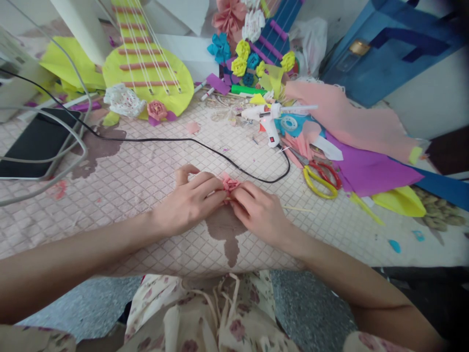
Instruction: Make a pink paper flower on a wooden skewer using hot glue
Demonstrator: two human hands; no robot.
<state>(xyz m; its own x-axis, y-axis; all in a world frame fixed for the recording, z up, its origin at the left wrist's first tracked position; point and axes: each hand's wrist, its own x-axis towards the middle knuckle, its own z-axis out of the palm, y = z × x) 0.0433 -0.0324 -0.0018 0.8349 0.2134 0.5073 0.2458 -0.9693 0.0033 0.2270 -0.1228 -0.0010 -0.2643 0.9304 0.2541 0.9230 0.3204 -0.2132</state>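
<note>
A small pink rolled paper flower (230, 184) sits between my two hands near the front middle of the table. My left hand (192, 201) has its fingers curled round the flower's left side. Fingers of my right hand (256, 210) pinch it from the right. A thin pale stick (296, 209) pokes out from under my right hand, lying on the quilted pink table cover (146, 171).
A white glue gun (267, 120) with a black cord (164, 140) lies behind my hands. Scissors (322, 178) with red and yellow handles lie to the right among pink, purple and yellow paper sheets. A yellow paper guitar (154, 73), paper flowers (242, 54) and a dark tablet (36, 144) stand behind.
</note>
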